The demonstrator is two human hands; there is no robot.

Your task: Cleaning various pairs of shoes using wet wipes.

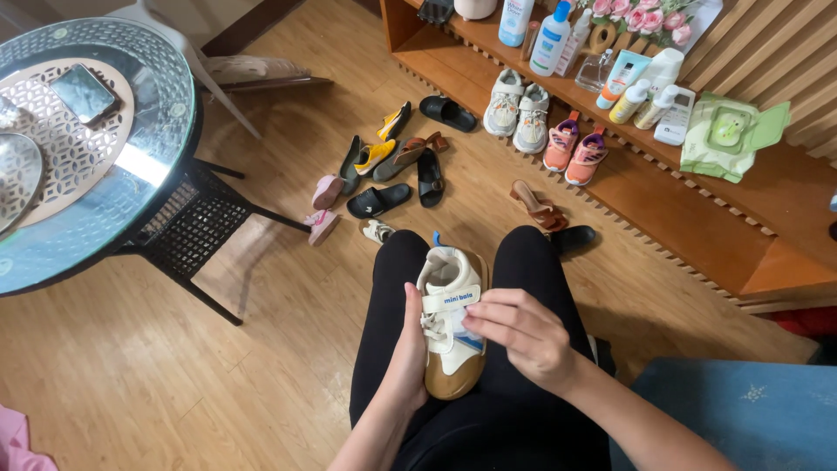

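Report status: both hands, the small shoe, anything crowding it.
Left hand grips small cream shoe from its side. Right hand fingers on its laces, below the strap. Shoe rests on lap. Nothing crowds it; other shoes scattered on floor ahead.

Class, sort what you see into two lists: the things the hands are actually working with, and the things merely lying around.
In hand:
left hand
right hand
small cream shoe with tan toe, held on the lap

Lying about:
shoes scattered on the floor
pairs of small sneakers on the wooden shelf
bottles
wipes packet
phone on the glass table
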